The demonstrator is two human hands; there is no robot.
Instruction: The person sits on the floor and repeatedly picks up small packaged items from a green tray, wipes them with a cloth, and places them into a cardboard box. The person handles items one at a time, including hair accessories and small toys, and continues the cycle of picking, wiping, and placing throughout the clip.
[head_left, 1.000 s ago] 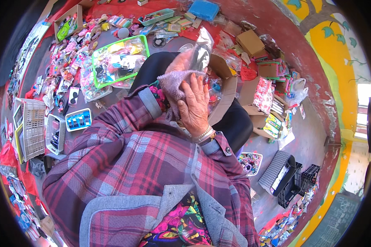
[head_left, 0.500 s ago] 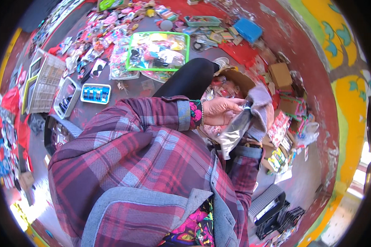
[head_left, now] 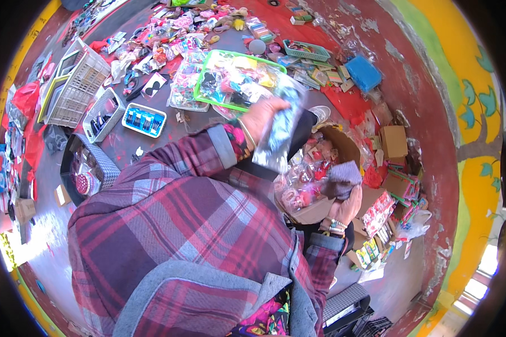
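My left hand [head_left: 260, 119] is raised in front of me and grips a shiny clear plastic bag [head_left: 280, 135] that hangs down from it. The bag hovers near the edge of a green-rimmed tray [head_left: 207, 72] full of colourful small items. My right hand [head_left: 346, 206], with bracelets on its wrist, holds the rim of an open cardboard box [head_left: 314, 211] filled with small wrapped trinkets. A grey-purple piece [head_left: 343, 173] sits at that hand's fingertips. Plaid sleeves cover both arms.
Goods are spread over the grey ground: a blue tray of dark clips [head_left: 144, 119], white plastic baskets [head_left: 77, 84], a teal basket [head_left: 306, 50], a blue box [head_left: 364, 73]. Cardboard boxes [head_left: 393, 141] and packaged goods stand along the red wall at right.
My left hand has lifted the plastic bag up and away from the cardboard box, toward the green tray. My right hand stays low at the box. The view has swung left.
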